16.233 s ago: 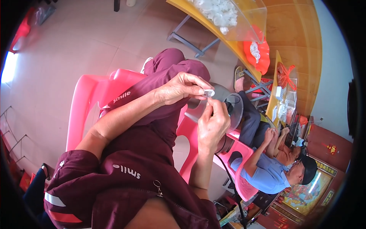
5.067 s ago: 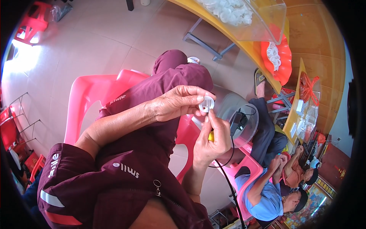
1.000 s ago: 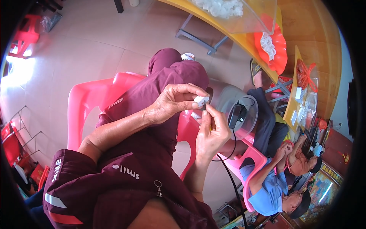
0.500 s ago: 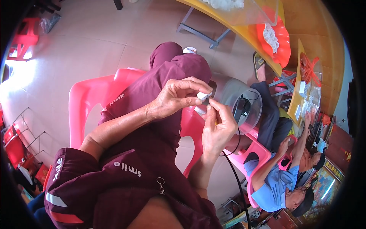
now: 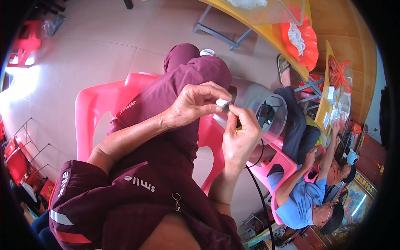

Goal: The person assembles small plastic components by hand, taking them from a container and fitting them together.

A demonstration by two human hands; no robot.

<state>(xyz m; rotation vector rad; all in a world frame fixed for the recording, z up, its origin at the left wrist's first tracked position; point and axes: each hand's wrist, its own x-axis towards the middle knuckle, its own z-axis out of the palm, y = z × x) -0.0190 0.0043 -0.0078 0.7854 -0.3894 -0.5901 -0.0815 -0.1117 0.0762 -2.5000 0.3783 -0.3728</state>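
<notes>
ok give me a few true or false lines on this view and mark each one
1. The left hand pinches a small white piece. True.
2. The right hand rests flat on the person's knee. False: it is raised, fingertips close to the small white piece.
3. The scalloped dish is blue. False: it is red, with white pieces in it.
4. The person in the blue shirt wears a dark cap. True.
5. The black power adapter lies left of the left hand. False: it lies to the right.
</notes>
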